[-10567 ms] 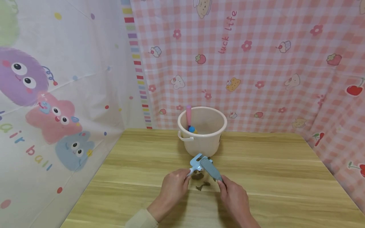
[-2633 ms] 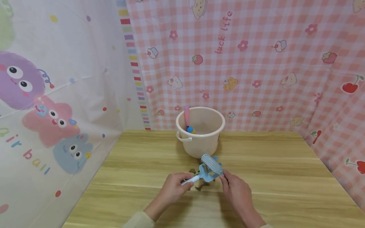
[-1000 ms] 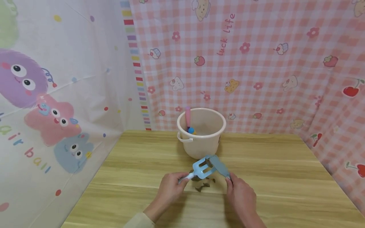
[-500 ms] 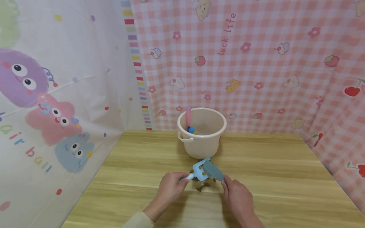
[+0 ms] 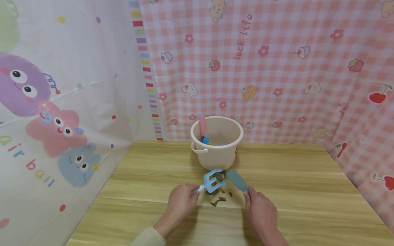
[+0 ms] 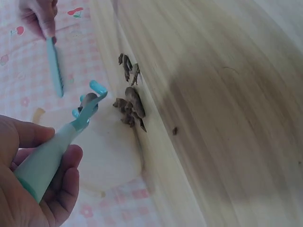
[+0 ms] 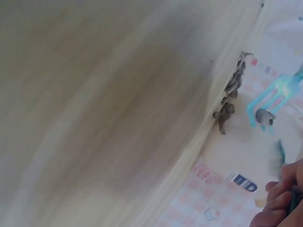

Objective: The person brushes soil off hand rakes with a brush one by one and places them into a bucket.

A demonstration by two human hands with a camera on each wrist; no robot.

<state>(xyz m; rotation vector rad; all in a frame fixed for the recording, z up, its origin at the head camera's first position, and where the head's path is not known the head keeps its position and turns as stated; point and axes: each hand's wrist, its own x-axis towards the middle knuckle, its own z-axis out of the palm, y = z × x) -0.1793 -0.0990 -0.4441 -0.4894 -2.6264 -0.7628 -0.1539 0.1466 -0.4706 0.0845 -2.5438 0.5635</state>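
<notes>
My left hand (image 5: 181, 201) grips the pale handle of a light-blue hand fork (image 5: 212, 180). A brown lump (image 7: 265, 117) sits at the fork's tines, which are raised above the table. In my right hand (image 5: 261, 209) is a flat blue-grey brush (image 5: 237, 181), held by its handle just right of the fork, with a small gap between the two tools. Short bristles show along one edge of the brush (image 6: 55, 68) in the left wrist view. Several dark brown, curled pieces (image 6: 130, 106) lie on the table under and in front of the fork, partly hidden by it in the head view.
Behind the tools a cream bucket (image 5: 217, 155) stands on the wooden table (image 5: 286, 177). Inside it are a pink-handled item (image 5: 202, 125) and something blue and yellow (image 5: 206, 140). A pink checked cloth (image 5: 264, 71) hangs at the back, a white printed sheet (image 5: 101, 51) at the left.
Half a second ago the brush lay across the fork's tines; now it has moved right, apart from them. The fork has shifted slightly left, and the lump at its tines is plainly visible.
</notes>
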